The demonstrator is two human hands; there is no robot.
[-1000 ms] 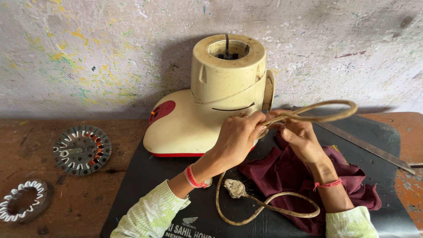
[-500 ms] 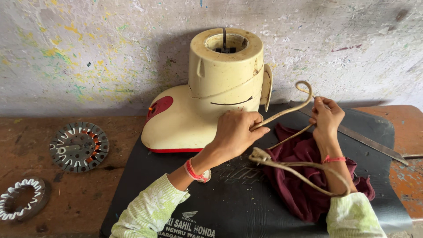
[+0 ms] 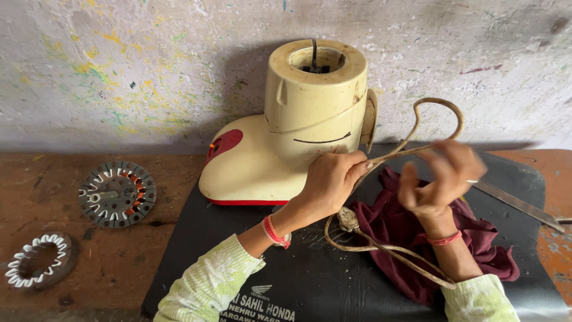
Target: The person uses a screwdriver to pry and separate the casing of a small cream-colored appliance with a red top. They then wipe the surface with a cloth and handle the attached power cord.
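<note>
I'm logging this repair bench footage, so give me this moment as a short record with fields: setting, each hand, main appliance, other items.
setting: worn wooden bench against a paint-flecked wall, partly covered by a black mat
left hand: pinches the beige power cord beside the appliance
right hand: raised and motion-blurred by the cord's loop; grip unclear
main appliance: cream mixer base with a red panel, standing on the mat
other items: maroon cloth under the cord; metal strip at right; two round motor parts, one larger, one smaller, at left
</note>
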